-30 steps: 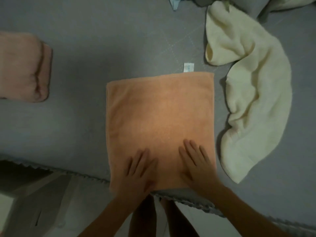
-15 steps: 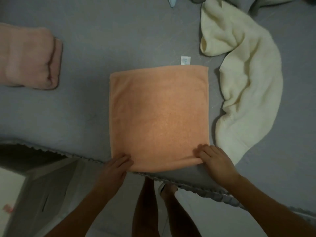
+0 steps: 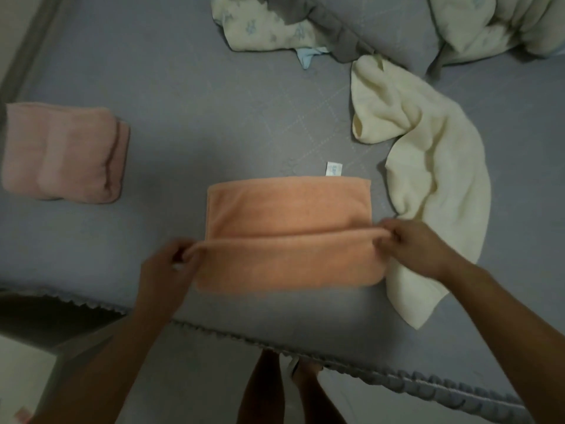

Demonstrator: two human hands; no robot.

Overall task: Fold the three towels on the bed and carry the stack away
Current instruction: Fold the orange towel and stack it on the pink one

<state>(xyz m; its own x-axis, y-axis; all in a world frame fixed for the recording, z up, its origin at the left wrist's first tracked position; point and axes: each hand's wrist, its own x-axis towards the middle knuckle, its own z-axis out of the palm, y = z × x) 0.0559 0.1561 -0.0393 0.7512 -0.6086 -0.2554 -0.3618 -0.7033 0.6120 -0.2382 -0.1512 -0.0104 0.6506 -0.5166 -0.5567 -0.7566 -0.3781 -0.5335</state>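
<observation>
Since 0.5 s ago: near edge of the orange towel [image 3: 287,206] lifted off the bed and carried away from the person, about halfway across the towel; earlier it lay flat as a square with both hands at its near corners. Camera view also shifted, more of the far bedding now visible.

Orange towel: lies on the grey bed sheet [image 3: 183,117], near the bed's front edge, centre of view. Lifted edge forms a taut horizontal band across the middle; folded-over layer lies below it toward the person. White label tag [image 3: 334,169] sticks out past the far edge, right of centre.

Left hand [image 3: 166,270]: fingers closed in a pinch on the left end of the lifted edge. Right hand [image 3: 412,246]: fingers closed in a pinch on the right end of the same edge. Both forearms reach in from the bottom of the view.

Cream towel [image 3: 434,185]: unfolded, crumpled in a long curve just right of the orange towel; right hand overlaps it in the view, contact cannot be told.

Pink towel [image 3: 61,151]: already folded into a thick block, well apart to the left on the sheet.

Far side: crumpled patterned blanket [image 3: 489,22] and a dark grey cloth [image 3: 330,29]. Scalloped trim [image 3: 367,373] runs along the bed's front edge; the person's bare legs [image 3: 266,390] show below it.
</observation>
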